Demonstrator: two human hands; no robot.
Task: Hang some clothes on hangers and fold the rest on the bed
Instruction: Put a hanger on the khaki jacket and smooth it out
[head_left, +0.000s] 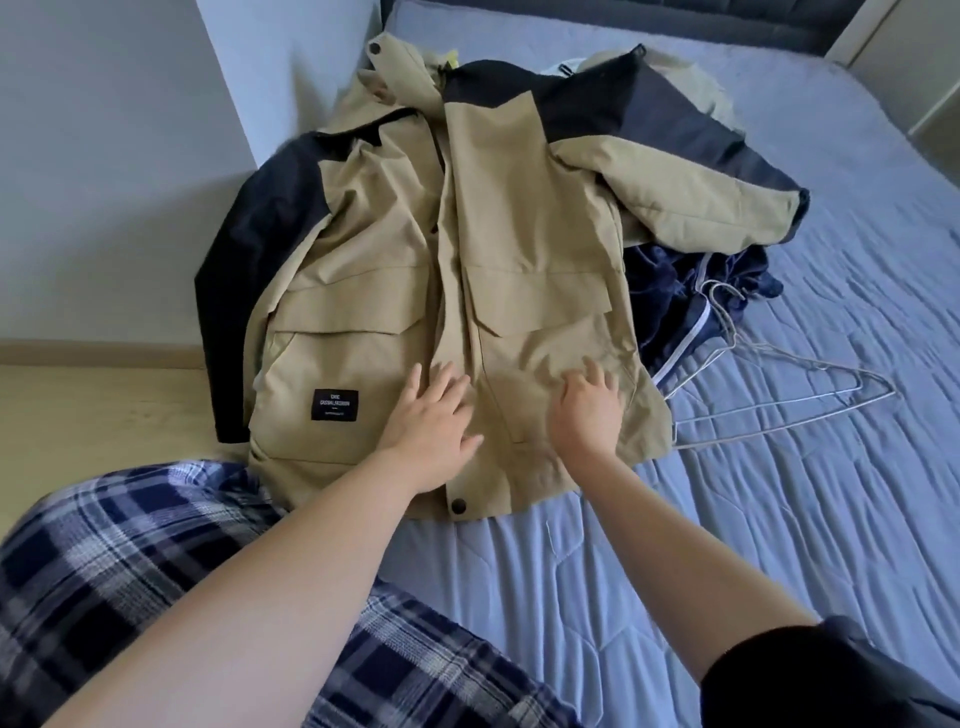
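Both hands lie flat, fingers spread: left hand (431, 415) and right hand (587, 410) press the front of a khaki-and-black hooded jacket (374, 291) spread on the blue quilted bed (779, 545). Silver wire hangers (779, 395) and a crumpled navy garment (675, 291) lie just beside it.

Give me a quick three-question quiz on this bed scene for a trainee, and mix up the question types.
1. True or false: the left hand and the right hand both rest on the tan jacket.
2. Multiple choice: where do the wire hangers lie? A) on top of the jacket; B) on the bed, on the person's right of the jacket; C) on the floor.
3. Fill in: the jacket's black label lies nearest the ___ hand.
Key: 1 true; 2 B; 3 left.
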